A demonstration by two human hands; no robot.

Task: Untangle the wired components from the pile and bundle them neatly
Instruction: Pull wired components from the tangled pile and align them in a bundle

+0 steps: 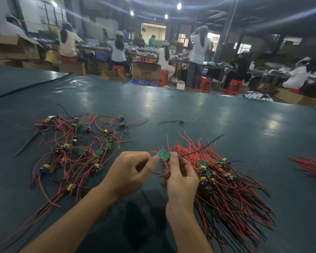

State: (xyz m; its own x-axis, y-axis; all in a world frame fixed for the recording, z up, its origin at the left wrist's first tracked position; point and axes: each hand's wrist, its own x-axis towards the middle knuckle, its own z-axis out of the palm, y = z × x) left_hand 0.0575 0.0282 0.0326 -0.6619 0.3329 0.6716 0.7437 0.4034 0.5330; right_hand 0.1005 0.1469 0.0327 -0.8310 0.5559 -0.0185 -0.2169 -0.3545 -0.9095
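We hold a small green circuit board (163,154) between both hands. Our left hand (133,172) pinches its left edge with thumb and forefinger, and our right hand (181,178) pinches its right edge. A thin black wire (199,150) runs off to the right of our right fingertips, over a gathered sheaf of red and black wired boards (226,189) just right of those fingers. Left of our left fingers sprawls a loose tangle of red-wired green boards (75,152). Beyond our fingertips, well apart, a single wired board (181,121) lies on the dark green table mat (190,103). Far right of our fingers lies a second sheaf of red wires (312,167).
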